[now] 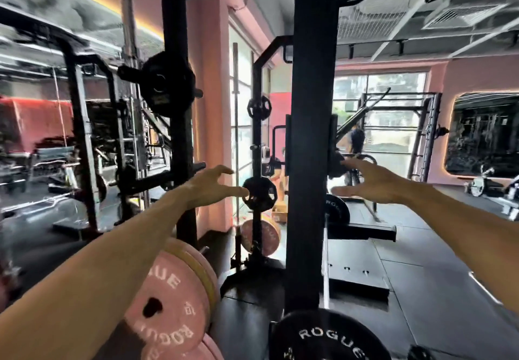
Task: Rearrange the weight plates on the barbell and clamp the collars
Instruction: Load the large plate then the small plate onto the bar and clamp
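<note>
Both my arms reach forward on either side of a black rack upright (311, 140). My left hand (209, 188) is open, fingers spread, left of the upright, holding nothing. My right hand (365, 181) is open too, its fingertips close to a black plate (334, 146) that is seen edge-on against the right side of the upright. Pink Rogue bumper plates (171, 298) hang on a peg at the lower left. A black Rogue plate (328, 337) sits at the bottom centre. No collar shows.
A second black upright (177, 112) at the left carries a black grip plate (167, 84). Behind stands a plate tree (257, 163) with small black plates and a pink one. A barbell (325, 261) lies on the dark floor. A person stands by the far windows.
</note>
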